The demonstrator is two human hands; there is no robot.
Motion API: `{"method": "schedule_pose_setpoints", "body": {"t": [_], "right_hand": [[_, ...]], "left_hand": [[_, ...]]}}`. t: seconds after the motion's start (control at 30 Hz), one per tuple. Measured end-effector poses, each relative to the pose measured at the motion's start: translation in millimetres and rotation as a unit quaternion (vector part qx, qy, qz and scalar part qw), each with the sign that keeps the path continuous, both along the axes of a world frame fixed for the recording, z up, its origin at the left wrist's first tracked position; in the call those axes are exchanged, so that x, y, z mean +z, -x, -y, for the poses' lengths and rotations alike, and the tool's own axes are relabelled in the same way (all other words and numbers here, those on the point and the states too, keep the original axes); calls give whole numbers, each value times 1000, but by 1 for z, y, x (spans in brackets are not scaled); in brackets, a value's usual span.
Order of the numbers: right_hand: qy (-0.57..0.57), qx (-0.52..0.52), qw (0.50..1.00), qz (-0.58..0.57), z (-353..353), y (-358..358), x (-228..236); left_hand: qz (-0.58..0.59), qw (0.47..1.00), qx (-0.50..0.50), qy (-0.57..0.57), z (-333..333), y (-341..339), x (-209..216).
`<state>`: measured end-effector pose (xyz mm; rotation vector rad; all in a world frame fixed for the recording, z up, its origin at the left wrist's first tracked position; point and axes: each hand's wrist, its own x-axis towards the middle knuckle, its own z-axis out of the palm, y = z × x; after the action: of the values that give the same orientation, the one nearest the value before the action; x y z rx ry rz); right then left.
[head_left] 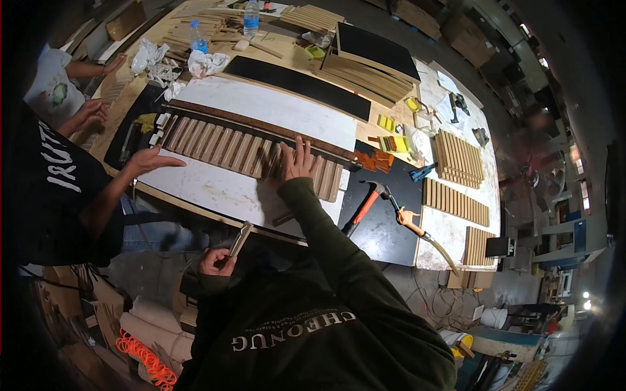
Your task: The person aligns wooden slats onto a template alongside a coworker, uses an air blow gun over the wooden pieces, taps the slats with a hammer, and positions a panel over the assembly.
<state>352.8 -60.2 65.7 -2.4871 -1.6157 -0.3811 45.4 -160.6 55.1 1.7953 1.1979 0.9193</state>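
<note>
My left hand (217,262) is closed around a short wooden slat (240,240), held upright just off the table's near edge. On the worktable, my right hand (298,161) lies with fingers spread over the right part of a row of wooden slats (218,144). The slats stand side by side along a long brown strip (251,127), on a white board (215,176). Part of the row is hidden beneath my right hand and its shadow. A dark thin piece (284,218) lies on the board near its front edge.
A co-worker's open hand (156,161) reaches over the row's left end; another person's hands (91,112) are behind it. Right of me lie a hammer (366,207), an air blow gun (405,215) with a hose, and slat stacks (458,158). Black panels (378,52) and water bottles (251,18) stand farther back.
</note>
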Motion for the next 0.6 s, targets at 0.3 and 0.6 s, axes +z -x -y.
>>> {"method": "schedule_pose_setpoints", "body": {"t": [0.3,0.6], "right_hand": [[15,47,981,-189,5,-17,28],[27,46,993,-103,-9,-2,-15]], "left_hand": [[18,999,25,33,-2,4,1],[14,999,27,31,-9,-3,12]]}}
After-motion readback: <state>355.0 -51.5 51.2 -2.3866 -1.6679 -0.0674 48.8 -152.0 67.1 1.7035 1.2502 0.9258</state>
